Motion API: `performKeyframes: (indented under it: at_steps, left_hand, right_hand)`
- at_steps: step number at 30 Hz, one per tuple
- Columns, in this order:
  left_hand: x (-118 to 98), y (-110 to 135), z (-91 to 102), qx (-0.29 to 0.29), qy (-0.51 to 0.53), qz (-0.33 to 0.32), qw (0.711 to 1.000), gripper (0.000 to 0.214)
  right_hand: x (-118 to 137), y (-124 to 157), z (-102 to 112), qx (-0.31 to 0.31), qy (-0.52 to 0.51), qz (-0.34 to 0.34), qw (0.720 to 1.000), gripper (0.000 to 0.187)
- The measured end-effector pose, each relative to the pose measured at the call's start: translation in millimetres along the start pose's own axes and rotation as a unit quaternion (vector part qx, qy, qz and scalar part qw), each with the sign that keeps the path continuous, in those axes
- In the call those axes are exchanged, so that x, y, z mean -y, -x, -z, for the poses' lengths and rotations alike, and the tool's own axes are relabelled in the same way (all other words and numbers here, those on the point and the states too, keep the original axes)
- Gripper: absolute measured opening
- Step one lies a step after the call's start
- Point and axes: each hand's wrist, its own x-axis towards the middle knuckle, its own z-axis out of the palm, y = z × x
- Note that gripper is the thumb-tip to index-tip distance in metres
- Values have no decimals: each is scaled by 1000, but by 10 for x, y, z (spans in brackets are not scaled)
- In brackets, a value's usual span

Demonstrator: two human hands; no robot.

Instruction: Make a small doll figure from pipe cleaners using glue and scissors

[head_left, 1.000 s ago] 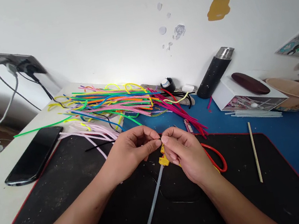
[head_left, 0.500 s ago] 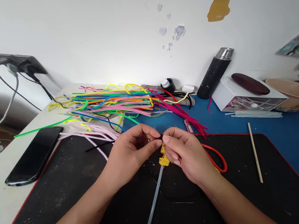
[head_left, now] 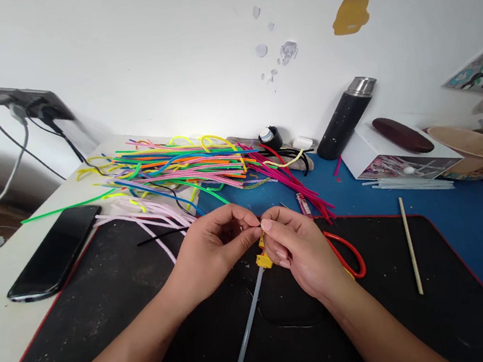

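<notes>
My left hand (head_left: pixel 215 247) and my right hand (head_left: pixel 298 245) meet above the black mat (head_left: pixel 108 327), fingertips pinched together on something thin that I cannot make out. Just below the fingertips lies a yellow glue gun (head_left: pixel 262 258) with a clear glue stick (head_left: pixel 247 328) sticking out toward me. Red scissor handles (head_left: pixel 350 252) show behind my right hand. A heap of coloured pipe cleaners (head_left: pixel 183 163) lies beyond the hands, with dark pink ones (head_left: pixel 298 187) spreading to its right.
A black phone (head_left: pixel 53 249) lies at the left. A wooden stick (head_left: pixel 410 245) lies on the mat at the right. A black flask (head_left: pixel 344 117), a white box (head_left: pixel 399 157) and a wall socket with cables (head_left: pixel 29 105) stand at the back.
Both hands stay pinched together at the same spot; the fingers shift only slightly.
</notes>
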Motion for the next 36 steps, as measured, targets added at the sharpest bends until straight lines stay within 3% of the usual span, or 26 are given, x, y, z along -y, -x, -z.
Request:
performKeyframes:
  at_steps: [8, 19, 26, 36]
  left_hand:
    - [-27, -25, 37, 3, 15, 29, 999, 21]
    - [-55, -27, 33, -2, -22, 10, 1000, 16]
    - [-31, -46, 67, 46, 17, 88, 995, 29]
    - [-60, -54, 68, 31, 52, 119, 991, 40]
  right_hand:
    - [30, 22, -16, -14, 2, -3, 1000, 26]
    - [17, 11, -10, -12, 0, 2, 1000, 26]
    - [10, 16, -14, -34, 22, 23, 999, 25]
    - [-15, 54, -20, -34, 98, 54, 993, 30]
